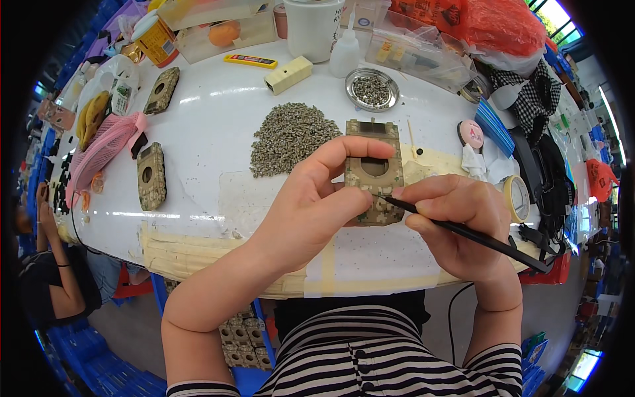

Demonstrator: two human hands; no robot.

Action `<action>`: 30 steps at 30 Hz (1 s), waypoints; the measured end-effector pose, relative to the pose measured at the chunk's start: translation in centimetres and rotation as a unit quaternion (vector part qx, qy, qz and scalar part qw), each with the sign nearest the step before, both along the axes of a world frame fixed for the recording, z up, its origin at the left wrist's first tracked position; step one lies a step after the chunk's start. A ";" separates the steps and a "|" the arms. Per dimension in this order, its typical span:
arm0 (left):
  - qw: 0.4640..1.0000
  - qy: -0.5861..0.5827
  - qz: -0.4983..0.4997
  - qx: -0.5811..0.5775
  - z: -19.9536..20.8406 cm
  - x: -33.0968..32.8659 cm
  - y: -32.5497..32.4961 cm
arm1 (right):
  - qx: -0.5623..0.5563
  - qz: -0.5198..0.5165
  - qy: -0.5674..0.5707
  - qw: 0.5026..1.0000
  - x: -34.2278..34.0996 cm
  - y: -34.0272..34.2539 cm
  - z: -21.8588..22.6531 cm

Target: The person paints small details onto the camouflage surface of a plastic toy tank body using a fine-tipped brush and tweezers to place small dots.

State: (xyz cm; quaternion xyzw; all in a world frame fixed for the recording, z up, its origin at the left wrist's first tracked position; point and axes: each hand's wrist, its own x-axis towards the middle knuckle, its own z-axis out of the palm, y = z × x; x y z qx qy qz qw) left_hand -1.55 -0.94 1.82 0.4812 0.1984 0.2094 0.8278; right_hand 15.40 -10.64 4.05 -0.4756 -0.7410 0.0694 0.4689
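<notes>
My left hand (307, 202) grips a camouflage-patterned toy tank hull (391, 173) with a round opening in its top, thumb on its near part and index finger across its far part. The fingers of my right hand (463, 215) close around slim black tweezers (493, 247). Their tip touches or nearly touches the hull beside my left thumb; I cannot tell whether it pinches anything. Just left of the hull lies a heap of small grey-green parts (291, 139). Beyond it, more small parts fill a round metal dish (395, 96).
Two more camouflage hulls (163, 91) lie at the left, near a pink mesh bag (106, 149). A yellow utility knife (251, 61), a cream block (288, 75), a white squeeze bottle (344, 54) and clear bins stand farther back. At the right is a tape roll (518, 198). Another person (59, 284) sits left.
</notes>
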 end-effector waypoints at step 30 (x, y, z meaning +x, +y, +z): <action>1.000 -0.017 -0.001 -0.002 -0.2 0.0 0.0 | 0.001 0.001 0.008 1.000 0.0 0.0 -0.1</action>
